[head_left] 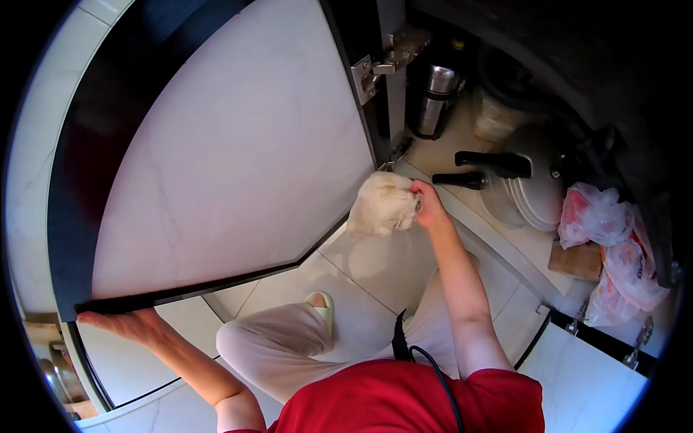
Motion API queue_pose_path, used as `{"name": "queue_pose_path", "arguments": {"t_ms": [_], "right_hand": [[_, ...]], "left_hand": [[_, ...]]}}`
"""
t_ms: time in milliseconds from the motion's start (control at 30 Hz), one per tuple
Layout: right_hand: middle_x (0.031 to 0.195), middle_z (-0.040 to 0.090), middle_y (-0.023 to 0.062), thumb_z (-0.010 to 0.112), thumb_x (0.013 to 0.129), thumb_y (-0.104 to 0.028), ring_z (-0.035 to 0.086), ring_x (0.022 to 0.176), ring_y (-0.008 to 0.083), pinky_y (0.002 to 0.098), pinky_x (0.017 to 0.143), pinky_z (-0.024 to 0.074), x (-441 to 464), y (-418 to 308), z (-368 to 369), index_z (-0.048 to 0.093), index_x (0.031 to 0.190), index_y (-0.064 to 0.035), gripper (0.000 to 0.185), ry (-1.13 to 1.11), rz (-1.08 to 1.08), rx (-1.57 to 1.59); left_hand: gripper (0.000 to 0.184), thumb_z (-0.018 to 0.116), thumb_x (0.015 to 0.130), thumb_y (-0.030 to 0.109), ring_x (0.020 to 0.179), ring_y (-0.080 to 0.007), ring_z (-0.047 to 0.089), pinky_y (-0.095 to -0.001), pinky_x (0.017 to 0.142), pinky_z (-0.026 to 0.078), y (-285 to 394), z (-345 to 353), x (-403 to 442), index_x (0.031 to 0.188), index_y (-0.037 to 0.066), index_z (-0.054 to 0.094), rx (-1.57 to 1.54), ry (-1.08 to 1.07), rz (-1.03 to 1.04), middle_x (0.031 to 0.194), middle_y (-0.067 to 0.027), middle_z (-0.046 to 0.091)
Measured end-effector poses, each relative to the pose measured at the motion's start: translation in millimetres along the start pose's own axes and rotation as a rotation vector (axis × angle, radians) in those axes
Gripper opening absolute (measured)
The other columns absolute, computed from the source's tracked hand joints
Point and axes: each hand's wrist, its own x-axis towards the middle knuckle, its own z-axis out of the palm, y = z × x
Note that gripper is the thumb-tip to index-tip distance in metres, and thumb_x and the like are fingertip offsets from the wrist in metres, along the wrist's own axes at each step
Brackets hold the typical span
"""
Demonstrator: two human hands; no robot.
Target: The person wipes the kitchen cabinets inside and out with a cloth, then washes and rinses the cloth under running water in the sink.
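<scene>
My right hand [427,204] grips a bunched beige cloth [384,205] near the lower hinge of an open cabinet door. The cloth hangs over the floor, beside the cabinet's front edge. On the left, my left hand [124,324] lies against the bottom outer corner of the door [238,144], which has a white marbled panel and a dark frame. Its fingers point outward under the edge, stretched out and holding nothing. A pressure cooker [509,195] with black handles stands inside the cabinet, right of the cloth.
Within the cabinet are a steel thermos [437,101], a plastic container [498,115], a small brown box [575,260] and plastic bags [595,216]. A second door [585,379] stands at the lower right. My legs and a green slipper [326,312] are over the tiled floor [289,292].
</scene>
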Motion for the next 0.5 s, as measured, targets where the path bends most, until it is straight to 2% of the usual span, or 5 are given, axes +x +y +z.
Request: {"name": "queue_pose_path", "arguments": {"t_ms": [233,333,367,433,500], "right_hand": [[0.09,0.062,0.005,0.057,0.078,-0.027,0.058,0.077,0.0196,0.0319,0.074,0.0471,-10.9,-33.6,7.4,0.059,0.094,-0.0042,0.028,0.102,-0.238,0.11],[0.097,0.062,0.0072,0.064,0.08,-0.021,0.058,0.087,0.02,0.0295,0.078,0.0449,41.2,-24.3,9.3,0.056,0.115,-0.0038,0.04,0.377,-0.497,-0.325],[0.097,0.062,0.0072,0.064,0.08,-0.021,0.058,0.087,0.02,0.0295,0.078,0.0449,54.2,-4.2,8.0,0.056,0.115,-0.0038,0.04,0.377,-0.491,-0.325],[0.098,0.063,0.0055,0.065,0.082,-0.02,0.058,0.088,0.0191,0.0286,0.079,0.0448,64.0,27.8,15.5,0.059,0.107,-0.0016,0.032,0.323,-1.01,-0.642],[0.097,0.063,0.0054,0.064,0.082,-0.019,0.057,0.088,0.0179,0.0283,0.079,0.0446,59.2,45.0,10.8,0.059,0.109,-0.0009,0.033,0.399,-1.068,-0.828]], "left_hand": [[0.078,0.059,0.074,0.062,0.122,-0.0269,0.04,-0.0449,0.104,0.033,-3.1,-6.3,2.5,0.127,0.007,0.046,-0.024,0.009,0.003,0.134,-0.0106,0.042],[0.077,0.059,0.074,0.062,0.122,-0.0266,0.041,-0.0447,0.104,0.034,-3.0,-2.5,-0.8,0.126,0.007,0.046,-0.017,0.008,0.009,0.134,-0.0103,0.043],[0.077,0.059,0.075,0.062,0.122,-0.0264,0.041,-0.0446,0.104,0.034,-1.9,-2.4,-1.4,0.126,0.007,0.046,-0.005,0.01,0.014,0.134,-0.0101,0.043],[0.076,0.059,0.075,0.062,0.121,-0.0263,0.042,-0.0446,0.103,0.035,-3.1,-4.8,1.3,0.126,0.007,0.047,-0.016,0.005,0.015,0.133,-0.0099,0.043],[0.076,0.059,0.075,0.062,0.121,-0.0263,0.042,-0.0447,0.103,0.035,-4.3,-7.7,1.4,0.126,0.007,0.047,-0.036,0.003,0.006,0.133,-0.0097,0.044]]}}
